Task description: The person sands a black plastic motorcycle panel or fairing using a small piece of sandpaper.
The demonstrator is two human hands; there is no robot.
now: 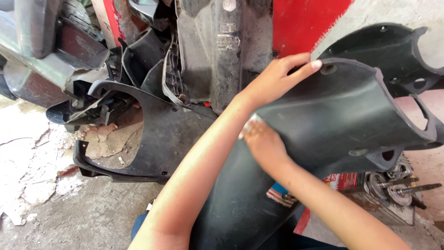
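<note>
A large black plastic body panel [337,115], curved and with cut-outs on its right side, lies across my lap. My left hand [277,78] rests on its upper edge, fingers stretched flat over the rim near a screw hole, thumb behind. My right hand [264,144] grips the panel's left edge, with its fingers curled under the plastic and out of sight. Both forearms reach in from the bottom of the view.
Another black panel [157,139] with a big round opening lies on the cracked concrete floor [41,166] at left, among stacked dark vehicle parts [217,51]. A second black cover [393,46] leans at top right beside a red surface [300,23]. Metal gears and shafts [393,187] sit at lower right.
</note>
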